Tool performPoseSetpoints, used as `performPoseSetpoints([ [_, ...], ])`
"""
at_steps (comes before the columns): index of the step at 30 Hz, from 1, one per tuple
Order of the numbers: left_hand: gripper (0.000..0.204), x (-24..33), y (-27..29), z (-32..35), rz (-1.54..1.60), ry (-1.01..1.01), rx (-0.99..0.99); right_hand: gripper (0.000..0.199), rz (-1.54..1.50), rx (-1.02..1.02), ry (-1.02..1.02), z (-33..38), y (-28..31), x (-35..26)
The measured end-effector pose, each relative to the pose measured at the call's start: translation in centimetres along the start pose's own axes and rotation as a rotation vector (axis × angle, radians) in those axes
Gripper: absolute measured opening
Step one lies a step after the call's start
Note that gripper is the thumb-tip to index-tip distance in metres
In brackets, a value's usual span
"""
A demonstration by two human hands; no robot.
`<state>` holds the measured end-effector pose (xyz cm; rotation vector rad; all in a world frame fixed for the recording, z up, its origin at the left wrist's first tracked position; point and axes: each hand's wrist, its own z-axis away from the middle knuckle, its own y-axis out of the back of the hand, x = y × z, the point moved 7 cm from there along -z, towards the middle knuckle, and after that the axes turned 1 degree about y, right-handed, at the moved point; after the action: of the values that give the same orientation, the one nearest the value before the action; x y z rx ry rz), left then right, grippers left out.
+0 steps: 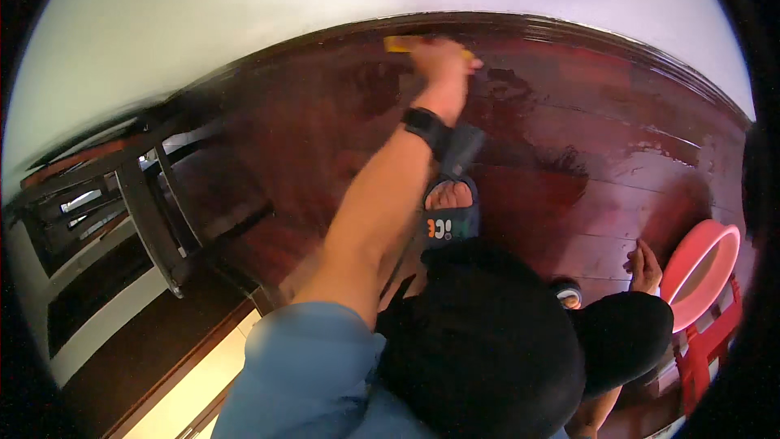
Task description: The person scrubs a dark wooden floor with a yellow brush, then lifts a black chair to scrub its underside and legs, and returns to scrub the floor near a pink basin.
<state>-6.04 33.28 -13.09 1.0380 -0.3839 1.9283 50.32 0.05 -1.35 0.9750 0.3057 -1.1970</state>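
Blue short sleeve [305,354], black legwear [487,349] and dark slide sandals [466,224].
The plain, loose sleeve leaves the left forearm [382,195] bare down to a broad black wristband [425,124]. The matte legwear covers both knees. White and orange lettering marks one open-toed sandal's strap; the other sandal [566,284] shows only partly.
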Motion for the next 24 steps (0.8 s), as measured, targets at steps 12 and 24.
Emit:
performPoseSetpoints([
  [12,0.022,3.1,-4.2,8.1,0.126,0.055,-0.186,0.034,0.008,0.035,0.035,0.5,0.5,-0.7],
  [24,0.052,3.3,-3.9,9.2,0.015,0.053,-0.203,0.033,-0.052,0.001,0.011,0.0,-0.5,-1.1],
])
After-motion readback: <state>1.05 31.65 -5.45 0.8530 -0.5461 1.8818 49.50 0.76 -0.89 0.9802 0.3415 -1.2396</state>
